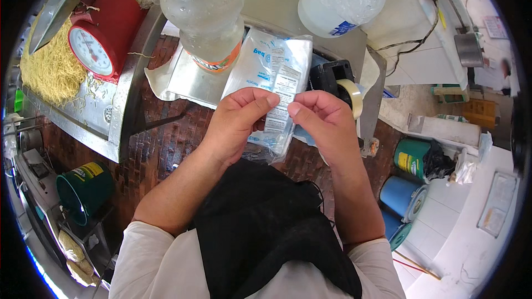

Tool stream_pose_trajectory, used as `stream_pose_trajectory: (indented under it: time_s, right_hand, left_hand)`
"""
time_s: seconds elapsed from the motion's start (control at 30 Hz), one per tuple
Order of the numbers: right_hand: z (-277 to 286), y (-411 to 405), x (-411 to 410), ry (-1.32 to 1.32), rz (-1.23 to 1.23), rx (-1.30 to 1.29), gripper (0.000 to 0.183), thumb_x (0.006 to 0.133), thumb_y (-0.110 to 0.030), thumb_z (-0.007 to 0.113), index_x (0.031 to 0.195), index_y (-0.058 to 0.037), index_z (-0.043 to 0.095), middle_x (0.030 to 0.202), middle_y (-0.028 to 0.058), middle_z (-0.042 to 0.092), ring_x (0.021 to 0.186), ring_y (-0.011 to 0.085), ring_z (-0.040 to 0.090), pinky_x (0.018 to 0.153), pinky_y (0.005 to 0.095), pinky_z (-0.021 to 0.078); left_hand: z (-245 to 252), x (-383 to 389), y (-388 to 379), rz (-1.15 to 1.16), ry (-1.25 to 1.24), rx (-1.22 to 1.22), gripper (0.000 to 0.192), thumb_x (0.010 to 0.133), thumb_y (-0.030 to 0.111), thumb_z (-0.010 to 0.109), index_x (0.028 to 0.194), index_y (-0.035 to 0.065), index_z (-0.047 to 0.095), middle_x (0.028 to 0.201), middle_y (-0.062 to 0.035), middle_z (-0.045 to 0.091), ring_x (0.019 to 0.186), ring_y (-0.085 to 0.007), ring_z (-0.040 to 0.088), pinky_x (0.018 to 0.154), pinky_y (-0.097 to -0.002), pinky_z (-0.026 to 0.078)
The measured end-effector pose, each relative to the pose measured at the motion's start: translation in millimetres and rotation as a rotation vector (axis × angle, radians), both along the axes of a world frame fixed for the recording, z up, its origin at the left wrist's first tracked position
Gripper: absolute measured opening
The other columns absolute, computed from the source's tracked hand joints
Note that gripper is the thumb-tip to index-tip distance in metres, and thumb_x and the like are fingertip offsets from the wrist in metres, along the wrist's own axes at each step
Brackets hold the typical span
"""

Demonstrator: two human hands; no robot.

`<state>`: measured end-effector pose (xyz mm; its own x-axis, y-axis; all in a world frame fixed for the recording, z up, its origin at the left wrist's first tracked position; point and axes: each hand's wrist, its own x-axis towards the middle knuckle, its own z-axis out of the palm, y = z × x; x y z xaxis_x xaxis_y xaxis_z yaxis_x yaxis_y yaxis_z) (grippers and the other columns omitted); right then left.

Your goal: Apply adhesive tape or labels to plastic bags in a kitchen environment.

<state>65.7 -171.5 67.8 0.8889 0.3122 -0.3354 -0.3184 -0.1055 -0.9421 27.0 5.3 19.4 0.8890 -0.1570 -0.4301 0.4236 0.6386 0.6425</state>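
Before my chest, a narrow strip of white printed labels (pixel 283 99) sits between my two hands, over a stack of clear plastic bags (pixel 253 66) with blue print. My left hand (pixel 243 120) pinches the strip's left edge with thumb and forefinger. On the opposite edge, the thumb and curled fingers of my right hand (pixel 326 118) pinch it too. More labels show through the clear plastic above. Right of the bags stands a black tape dispenser (pixel 330 75), carrying a roll of cream tape (pixel 350 97). Part of the dispenser is hidden behind my right hand.
A red dial scale (pixel 97 41) stands on a steel tray table (pixel 137 74) beside a heap of yellow noodles (pixel 50 58). A large plastic bottle (pixel 203 12) and a bag-wrapped white jug (pixel 341 4) stand at the back. Green (pixel 85 193) and blue buckets (pixel 400 197) flank me.
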Motion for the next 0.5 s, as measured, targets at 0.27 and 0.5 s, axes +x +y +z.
stream_pose_trajectory:
  time_s: [0.27, 0.5]
  right_hand:
    - [-0.7, -0.1, 0.8, 0.003, -0.012, 0.013, 0.015, 0.091, -0.012, 0.066, 0.095, 0.0030, 0.067, 0.081, 0.0022, 0.066, 0.072, 0.0065, 0.059, 0.066, 0.0214, 0.0458]
    - [-3.0, -0.3, 2.1, -0.001, -0.018, -0.023, 0.017, 0.092, -0.013, 0.065, 0.095, 0.0037, 0.067, 0.079, 0.0028, 0.066, 0.072, 0.0064, 0.058, 0.066, 0.0223, 0.0457]
  left_hand:
    - [-3.1, -0.5, 2.3, 0.013, 0.020, 0.012, 0.020, 0.094, 0.024, 0.062, 0.101, 0.0062, 0.066, 0.088, -0.0019, 0.067, 0.077, -0.0121, 0.060, 0.071, -0.0299, 0.046]
    - [-3.7, -1.0, 3.3, 0.000, 0.027, -0.046, 0.021, 0.094, 0.025, 0.061, 0.101, 0.0062, 0.066, 0.089, -0.0017, 0.068, 0.078, -0.0123, 0.061, 0.073, -0.0296, 0.047]
